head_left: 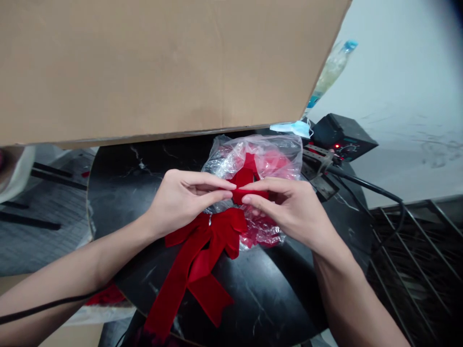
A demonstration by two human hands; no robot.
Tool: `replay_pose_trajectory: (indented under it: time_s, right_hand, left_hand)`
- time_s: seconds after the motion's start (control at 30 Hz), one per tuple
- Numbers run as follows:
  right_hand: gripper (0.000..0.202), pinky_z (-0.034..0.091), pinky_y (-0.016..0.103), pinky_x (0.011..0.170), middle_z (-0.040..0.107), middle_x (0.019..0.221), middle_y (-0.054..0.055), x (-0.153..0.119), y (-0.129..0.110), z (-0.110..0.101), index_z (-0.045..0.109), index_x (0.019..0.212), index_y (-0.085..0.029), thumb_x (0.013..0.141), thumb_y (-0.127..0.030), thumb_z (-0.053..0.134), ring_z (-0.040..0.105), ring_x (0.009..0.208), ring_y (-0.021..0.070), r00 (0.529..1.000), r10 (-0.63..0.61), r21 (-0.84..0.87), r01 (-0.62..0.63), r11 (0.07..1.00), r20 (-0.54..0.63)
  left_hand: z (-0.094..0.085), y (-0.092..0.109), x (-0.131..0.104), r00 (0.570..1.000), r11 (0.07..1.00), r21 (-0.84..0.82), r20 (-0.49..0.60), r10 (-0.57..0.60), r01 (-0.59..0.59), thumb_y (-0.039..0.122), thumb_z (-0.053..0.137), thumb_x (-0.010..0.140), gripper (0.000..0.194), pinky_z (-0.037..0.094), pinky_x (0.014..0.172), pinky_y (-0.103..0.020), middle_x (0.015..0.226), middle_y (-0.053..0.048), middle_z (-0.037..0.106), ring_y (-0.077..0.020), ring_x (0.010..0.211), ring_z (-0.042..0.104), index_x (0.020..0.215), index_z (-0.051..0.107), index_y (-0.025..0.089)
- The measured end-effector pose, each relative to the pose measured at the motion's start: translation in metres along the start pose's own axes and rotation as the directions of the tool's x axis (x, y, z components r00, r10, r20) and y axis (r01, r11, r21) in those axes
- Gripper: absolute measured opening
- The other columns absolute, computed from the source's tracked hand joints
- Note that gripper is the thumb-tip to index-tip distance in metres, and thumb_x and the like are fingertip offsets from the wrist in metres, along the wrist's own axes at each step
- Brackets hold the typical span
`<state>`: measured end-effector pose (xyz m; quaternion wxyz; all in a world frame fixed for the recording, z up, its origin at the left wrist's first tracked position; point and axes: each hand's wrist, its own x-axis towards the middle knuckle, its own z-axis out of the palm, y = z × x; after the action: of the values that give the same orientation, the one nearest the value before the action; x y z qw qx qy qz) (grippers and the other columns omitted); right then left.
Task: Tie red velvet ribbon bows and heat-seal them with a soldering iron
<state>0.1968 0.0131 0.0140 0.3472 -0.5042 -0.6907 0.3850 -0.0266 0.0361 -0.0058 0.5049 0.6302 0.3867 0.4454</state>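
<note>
Fingers point(219, 183) of the left hand point(179, 197) and right hand point(294, 207) nearly tip to tip; each thumb and forefinger pinched on a small folded piece of red velvet ribbon point(238, 196), held between them. Right hand's remaining fingers curled under, partly hidden. Directly beyond the fingertips, a strip of the same red stands up; whether it joins the held piece, cannot tell. Just below the fingers, on the near side, a red velvet bow point(227, 224): loops gathered at a pale tie, two long tails trailing toward the wearer, one end notched. Behind and beneath the fingers, a crinkled clear plastic bag point(221, 156), more red showing through the film. All this over a round black tabletop point(271, 284), white-veined like marble, spreading on both sides of the hands. Nearer than the left fingers, a thin black cord point(47, 306) crosses that forearm; red material point(106, 295) below it, blurred. Farther out, up and right of the fingers: a light-blue face mask point(294, 128), then a black control box point(343, 137) with a lit red lamp and dial, a thick black cable point(369, 187) running rightward near it. Well right of the fingers, lower, a metal rack point(407, 250). Beyond the fingers and above, a broad cardboard panel point(162, 72); past its right edge, a blue-capped plastic bottle point(331, 74), tilted, against a pale wall point(405, 62).
</note>
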Motion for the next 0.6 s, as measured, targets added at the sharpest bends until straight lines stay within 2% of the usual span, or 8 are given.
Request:
replay_pose_trajectory:
  time_s: [0.13,0.2,0.27,0.3,0.37,0.43,0.5,0.6]
  right_hand:
    - [0.01,0.053,0.024,0.058,0.076,0.082,0.001,-0.001,-0.005,-0.004,0.078,0.094,-0.021,0.094,-0.03,0.072,0.068,0.063,0.0133,0.996,-0.084,-0.185,0.084,0.979,0.007]
    - [0.008,0.052,0.026,0.063,0.076,0.083,0.001,-0.01,-0.015,-0.011,0.076,0.091,-0.022,0.095,-0.026,0.07,0.068,0.068,0.0149,0.988,-0.154,-0.312,0.142,0.939,-0.015]
    - [0.007,0.053,0.027,0.066,0.076,0.086,0.001,-0.028,-0.027,-0.016,0.074,0.092,-0.025,0.096,-0.027,0.069,0.068,0.072,0.0166,0.986,-0.166,-0.361,0.151,0.92,-0.011]
    - [0.007,0.054,0.028,0.067,0.076,0.088,0.0,-0.041,-0.033,-0.017,0.073,0.093,-0.026,0.097,-0.029,0.068,0.069,0.073,0.0171,0.99,-0.141,-0.354,0.133,0.926,0.005]
    - [0.009,0.053,0.027,0.067,0.077,0.092,-0.002,-0.069,-0.042,-0.011,0.071,0.098,-0.03,0.1,-0.034,0.064,0.071,0.076,0.017,0.997,-0.008,-0.307,0.031,0.951,0.076]
    - [0.013,0.052,0.026,0.068,0.076,0.091,-0.003,-0.093,-0.045,0.005,0.068,0.1,-0.031,0.104,-0.036,0.057,0.071,0.077,0.0158,0.975,0.171,-0.26,-0.13,0.957,0.142]
    - [0.016,0.05,0.025,0.07,0.074,0.09,-0.004,-0.109,-0.04,0.026,0.065,0.101,-0.03,0.106,-0.036,0.052,0.069,0.077,0.0147,0.944,0.287,-0.207,-0.252,0.945,0.161]
    - [0.015,0.049,0.027,0.089,0.074,0.108,-0.001,-0.114,-0.028,0.055,0.064,0.1,-0.028,0.105,-0.036,0.053,0.07,0.1,0.0165,0.966,0.249,-0.077,-0.244,0.967,0.07]
  left_hand:
    - [-0.006,0.005,0.003,0.997,0.998,-0.004,0.057,-0.057,0.057,0.026,0.084,0.082,0.024,0.067,0.086,-0.033,0.095,-0.002,0.083,-0.0209,0.084,0.08,0.105,0.083,0.023]
    - [-0.017,0.008,0.003,0.98,0.994,0.09,0.18,-0.082,0.067,0.03,0.085,0.08,0.036,0.066,0.083,-0.033,0.097,-0.003,0.082,-0.0213,0.087,0.079,0.115,0.079,0.022]
    - [-0.029,0.008,-0.002,0.935,0.951,0.31,0.343,-0.094,-0.018,0.036,0.087,0.078,0.043,0.063,0.082,-0.033,0.101,-0.003,0.08,-0.0226,0.091,0.077,0.118,0.076,0.024]
    - [-0.034,0.007,-0.006,0.904,0.899,0.426,0.416,-0.098,-0.098,0.037,0.087,0.079,0.041,0.061,0.084,-0.034,0.104,-0.003,0.079,-0.0233,0.094,0.075,0.117,0.076,0.025]
    - [-0.04,0.004,-0.016,0.854,0.775,0.581,0.508,-0.109,-0.246,0.033,0.081,0.085,0.031,0.056,0.09,-0.036,0.109,-0.004,0.076,-0.0241,0.102,0.071,0.114,0.076,0.026]
    - [-0.04,0.002,-0.024,0.844,0.726,0.624,0.524,-0.113,-0.29,0.027,0.075,0.09,0.021,0.053,0.091,-0.036,0.111,-0.005,0.074,-0.0231,0.103,0.069,0.11,0.074,0.023]
    - [-0.037,0.004,-0.028,0.859,0.775,0.59,0.495,-0.128,-0.225,0.025,0.074,0.089,0.018,0.053,0.087,-0.033,0.108,-0.004,0.073,-0.0206,0.096,0.069,0.107,0.071,0.02]
    - [-0.03,0.018,-0.029,0.857,0.922,0.386,0.482,-0.183,-0.019,0.028,0.076,0.087,0.02,0.055,0.083,-0.028,0.105,-0.001,0.075,-0.018,0.093,0.072,0.103,0.066,0.021]
